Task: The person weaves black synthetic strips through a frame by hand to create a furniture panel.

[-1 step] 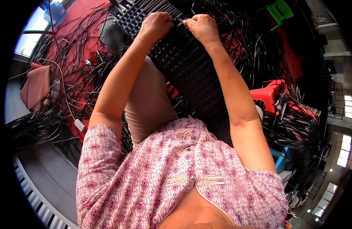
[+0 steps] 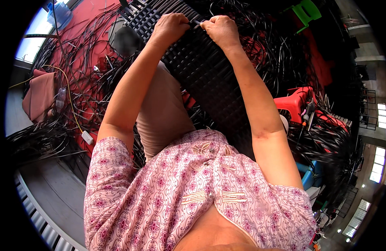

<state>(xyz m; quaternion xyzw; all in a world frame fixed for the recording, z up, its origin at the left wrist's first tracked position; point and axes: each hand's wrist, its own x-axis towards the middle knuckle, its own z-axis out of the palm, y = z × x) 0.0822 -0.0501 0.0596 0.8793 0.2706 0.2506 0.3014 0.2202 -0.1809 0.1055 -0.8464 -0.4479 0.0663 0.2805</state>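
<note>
A long black woven panel [image 2: 201, 69] of flat plastic strips slopes away from my lap, its far part under both hands. My left hand [image 2: 171, 28] is closed in a fist over the weave near its far end. Close on its right, my right hand [image 2: 223, 32] is closed too, thumb and fingers pinching the end of a dark grey plastic strip [image 2: 196, 22]. That strip spans the small gap between my hands. My left fingers seem to grip its other part, though their tips are hidden.
Loose black strips [image 2: 280, 62] lie heaped around the panel on a red floor covering [image 2: 85, 25]. At the right stands a red plastic stool [image 2: 294, 103] with hand tools, and farther off a green chair [image 2: 306, 11]. A white socket block [image 2: 87, 137] on a yellow cord lies left.
</note>
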